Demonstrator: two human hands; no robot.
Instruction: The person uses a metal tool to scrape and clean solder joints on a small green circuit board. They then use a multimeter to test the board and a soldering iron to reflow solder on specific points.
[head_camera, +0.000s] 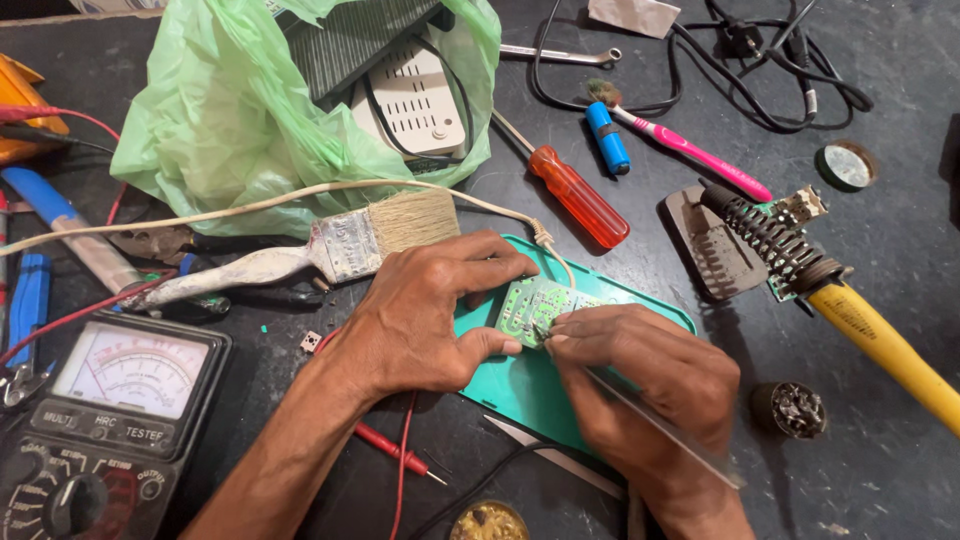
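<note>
1. Left hand (425, 320) of mine pinches a small green circuit board (532, 305) by its edges, thumb below and fingers curled over the top, holding it above a teal plastic tray (520, 385).
2. Right hand (640, 375) is closed around thin metal tweezers (665, 425), whose tip touches the board's near edge.
3. Everything lies on a dark, scuffed worktable (880, 470) speckled with pale dust; I cannot see the room past it.
4. Just behind my left hand lies a worn paintbrush (330, 250), and behind that a green plastic bag (220, 120) with white and dark housings inside.
5. At the near left sits an analogue multimeter (105, 420); its red probe (395, 450) lies by my left forearm.
6. To the right, a yellow-handled soldering iron (860, 320) rests in its coiled stand; an orange screwdriver (580, 195) and a pink toothbrush (690, 150) lie farther back.
</note>
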